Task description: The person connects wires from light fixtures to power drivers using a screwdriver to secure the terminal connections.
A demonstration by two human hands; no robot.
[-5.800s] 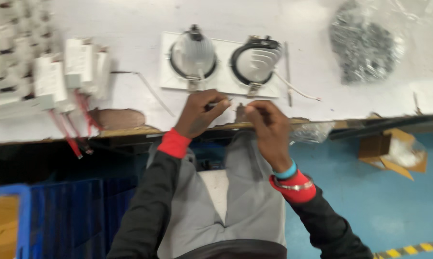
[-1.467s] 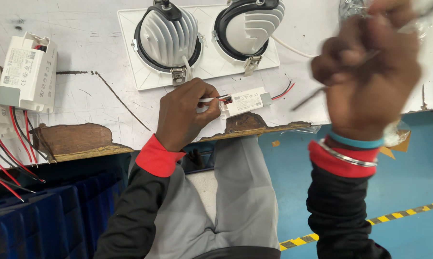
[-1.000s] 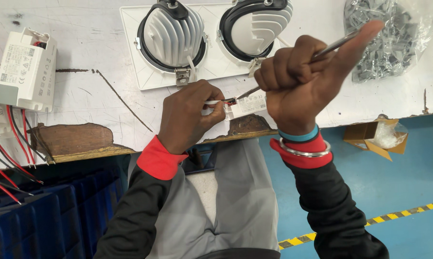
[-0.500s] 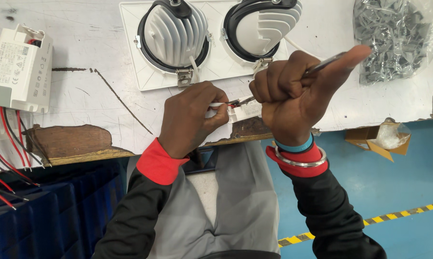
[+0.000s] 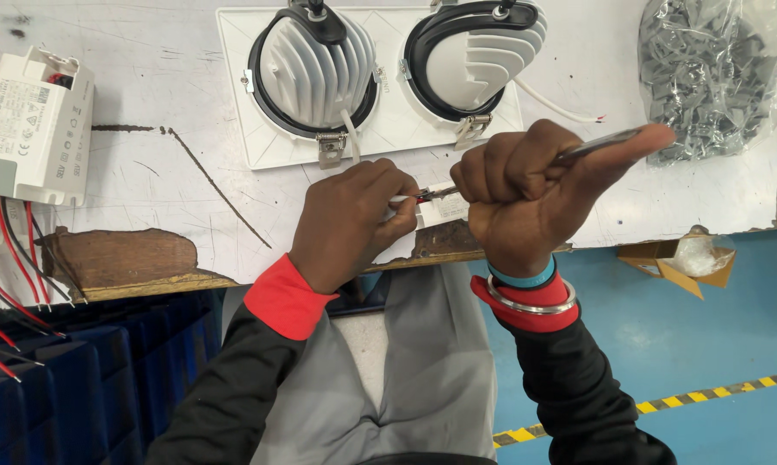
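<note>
the right hand (image 5: 526,194) is fisted tight round a thin metal tool (image 5: 599,145). the left hand (image 5: 350,220) has its fingers (image 5: 397,194) pinching a white wire (image 5: 403,199) with a red tip, at the desk (image 5: 182,198) front edge. tool tip meets wire end.

Black sleeves with red cuffs, grey trousers, a teal band and silver bangle on the right wrist.

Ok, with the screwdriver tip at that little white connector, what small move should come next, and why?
Probably turn the screwdriver in place while keeping the connector pinched. The right hand grips the tool in a fist with its tip at the connector, and the left hand holds the wire there, so everything looks lined up.
</note>
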